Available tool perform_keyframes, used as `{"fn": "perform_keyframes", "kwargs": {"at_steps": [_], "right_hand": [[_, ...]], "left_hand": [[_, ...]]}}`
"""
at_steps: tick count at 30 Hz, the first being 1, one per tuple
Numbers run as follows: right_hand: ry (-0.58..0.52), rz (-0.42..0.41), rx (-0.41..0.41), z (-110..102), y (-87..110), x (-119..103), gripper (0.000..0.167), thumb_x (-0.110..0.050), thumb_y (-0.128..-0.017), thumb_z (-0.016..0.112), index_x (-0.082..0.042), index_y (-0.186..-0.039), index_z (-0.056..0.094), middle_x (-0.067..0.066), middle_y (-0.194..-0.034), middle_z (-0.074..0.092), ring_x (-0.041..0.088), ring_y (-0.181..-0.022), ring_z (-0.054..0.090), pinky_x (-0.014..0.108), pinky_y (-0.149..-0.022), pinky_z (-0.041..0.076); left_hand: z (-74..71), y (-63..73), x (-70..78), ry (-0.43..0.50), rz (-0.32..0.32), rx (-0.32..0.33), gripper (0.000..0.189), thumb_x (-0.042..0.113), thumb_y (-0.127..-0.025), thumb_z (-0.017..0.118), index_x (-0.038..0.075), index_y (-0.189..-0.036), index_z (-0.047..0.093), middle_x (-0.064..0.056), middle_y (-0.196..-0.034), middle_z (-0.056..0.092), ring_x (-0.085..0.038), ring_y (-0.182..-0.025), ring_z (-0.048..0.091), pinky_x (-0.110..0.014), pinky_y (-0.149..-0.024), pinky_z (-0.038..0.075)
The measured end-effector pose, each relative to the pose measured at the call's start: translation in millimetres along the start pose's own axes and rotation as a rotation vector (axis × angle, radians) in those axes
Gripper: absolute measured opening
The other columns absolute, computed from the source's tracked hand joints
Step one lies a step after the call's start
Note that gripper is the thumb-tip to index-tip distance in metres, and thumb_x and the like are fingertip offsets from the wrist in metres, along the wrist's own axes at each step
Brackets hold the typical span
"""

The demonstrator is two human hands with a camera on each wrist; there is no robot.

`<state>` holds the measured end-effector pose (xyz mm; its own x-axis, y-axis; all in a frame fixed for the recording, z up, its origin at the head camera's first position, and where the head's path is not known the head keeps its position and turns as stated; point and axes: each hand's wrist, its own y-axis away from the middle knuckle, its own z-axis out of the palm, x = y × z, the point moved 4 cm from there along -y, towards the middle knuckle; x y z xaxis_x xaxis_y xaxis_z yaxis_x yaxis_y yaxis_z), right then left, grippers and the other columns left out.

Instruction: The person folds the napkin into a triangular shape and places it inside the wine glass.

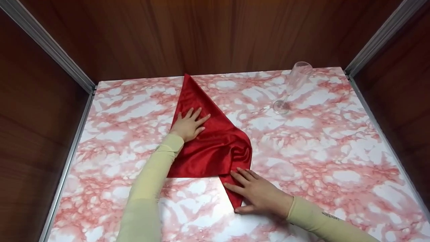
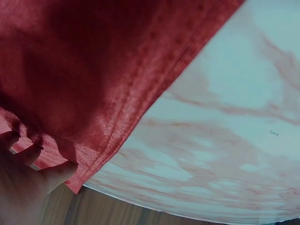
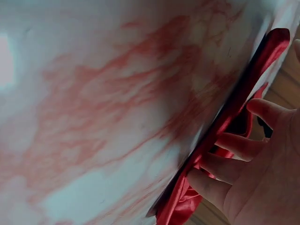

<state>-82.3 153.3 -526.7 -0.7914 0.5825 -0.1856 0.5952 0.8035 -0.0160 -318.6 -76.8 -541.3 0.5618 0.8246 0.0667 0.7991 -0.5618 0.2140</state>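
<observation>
Cloth under both my hands; slipping and creasing are the risks

Nearest: my right hand lies on the cloth's near-right flap, fingers extended, thumb by its point, not clamped on anything that I can see. If I drag there, I'd expect the flap to skew, since it sticks out past the near edge on a narrow point.

Just farther, the right side of the cloth is bunched into creases. Pressing down now could set them in, and shiny fabric probably slides easily. The cloth sits around the table's middle, a bit left, running to the far edge.

Left hand: spread flat on the cloth's left side, fingers straight, gripping nothing, well apart from the right. Too light a press and a pull from the right could shift the whole piece.

Far right, the glass stands on its foot, clear of the cloth. Tall and thin, so a wide sweep of my right arm might tip it.

Counts, near to far: two sleeves, two hands, one table, one cloth, one glass, three brown walls (left, right, far). Layers in the cloth: can't tell.
</observation>
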Motion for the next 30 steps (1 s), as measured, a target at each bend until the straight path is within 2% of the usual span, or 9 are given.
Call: {"fn": "perform_keyframes", "kwargs": {"at_steps": [4, 10, 15, 20, 30], "right_hand": [[0.003, -0.003, 0.007, -1.2, 0.3, -0.5, 0.076, -0.067, -0.085, 0.053, -0.018, -0.143, 0.047, 0.02, -0.146, 0.039, 0.041, -0.135, 0.031, 0.052, -0.108, 0.028], [0.029, 0.011, -0.029, 1.2, 1.3, -1.7, 0.077, -0.07, -0.085, 0.05, -0.024, -0.146, 0.042, 0.021, -0.147, 0.036, 0.042, -0.135, 0.03, 0.053, -0.109, 0.024], [0.064, -0.002, -0.012, 2.6, 0.6, -3.4, 0.076, -0.071, -0.084, 0.049, -0.026, -0.145, 0.043, 0.023, -0.145, 0.037, 0.045, -0.133, 0.032, 0.057, -0.107, 0.026], [0.074, -0.007, -0.009, 3.2, 0.8, -5.4, 0.076, -0.071, -0.084, 0.05, -0.027, -0.145, 0.043, 0.024, -0.144, 0.038, 0.047, -0.131, 0.034, 0.06, -0.104, 0.028], [0.018, 0.031, -0.022, 2.4, 11.7, -0.9, 0.08, -0.072, -0.083, 0.05, -0.023, -0.145, 0.043, 0.022, -0.148, 0.033, 0.043, -0.136, 0.027, 0.061, -0.106, 0.023]], "left_hand": [[-0.4, -0.4, 0.2, -0.005, 0.007, 0.008, 0.053, 0.05, -0.101, 0.029, 0.041, -0.152, 0.014, -0.007, -0.159, 0.008, -0.035, -0.143, 0.008, -0.068, -0.104, 0.017], [-1.7, 1.6, -1.6, -0.013, 0.003, 0.017, 0.053, 0.05, -0.101, 0.029, 0.04, -0.152, 0.015, -0.007, -0.159, 0.009, -0.035, -0.143, 0.009, -0.069, -0.104, 0.017], [-1.6, 3.1, -5.6, -0.017, 0.002, 0.044, 0.055, 0.05, -0.101, 0.03, 0.037, -0.153, 0.016, -0.005, -0.159, 0.011, -0.035, -0.143, 0.011, -0.071, -0.103, 0.014], [-0.3, 5.5, -9.2, -0.014, -0.028, 0.023, 0.056, 0.051, -0.101, 0.029, 0.038, -0.153, 0.013, -0.002, -0.16, 0.007, -0.032, -0.144, 0.008, -0.07, -0.104, 0.012], [-0.6, 11.4, -9.9, -0.015, -0.031, 0.037, 0.056, 0.05, -0.101, 0.03, 0.034, -0.153, 0.017, -0.003, -0.16, 0.009, -0.033, -0.144, 0.009, -0.071, -0.103, 0.015]]}}
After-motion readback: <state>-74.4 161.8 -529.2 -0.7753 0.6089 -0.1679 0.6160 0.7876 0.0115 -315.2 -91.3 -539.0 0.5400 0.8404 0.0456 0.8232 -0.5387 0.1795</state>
